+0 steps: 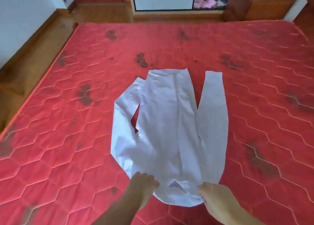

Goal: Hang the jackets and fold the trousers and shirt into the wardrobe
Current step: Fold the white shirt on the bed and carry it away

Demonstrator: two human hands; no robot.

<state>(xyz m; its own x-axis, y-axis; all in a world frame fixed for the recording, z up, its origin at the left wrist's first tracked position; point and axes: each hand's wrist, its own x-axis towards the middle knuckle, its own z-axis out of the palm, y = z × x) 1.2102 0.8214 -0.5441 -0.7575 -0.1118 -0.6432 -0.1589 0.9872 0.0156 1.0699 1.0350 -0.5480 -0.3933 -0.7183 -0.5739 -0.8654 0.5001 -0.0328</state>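
1. While the white long-sleeved cotton shirt (171, 133) lies flat on the red quilted mattress (68, 122), the left hand (141, 184) and right hand (215, 195) pinch its near collar end.
2. I'd smooth the body, then fold each sleeve inward squarely.

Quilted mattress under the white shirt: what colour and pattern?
Red quilted mattress, hexagon stitching, dark blotches; head view.

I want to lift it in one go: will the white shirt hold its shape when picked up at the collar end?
Probably not. The white shirt lies flat, thin and creased on the mattress, so it is likely floppy and light. Its sleeves lie loose and would likely dangle.
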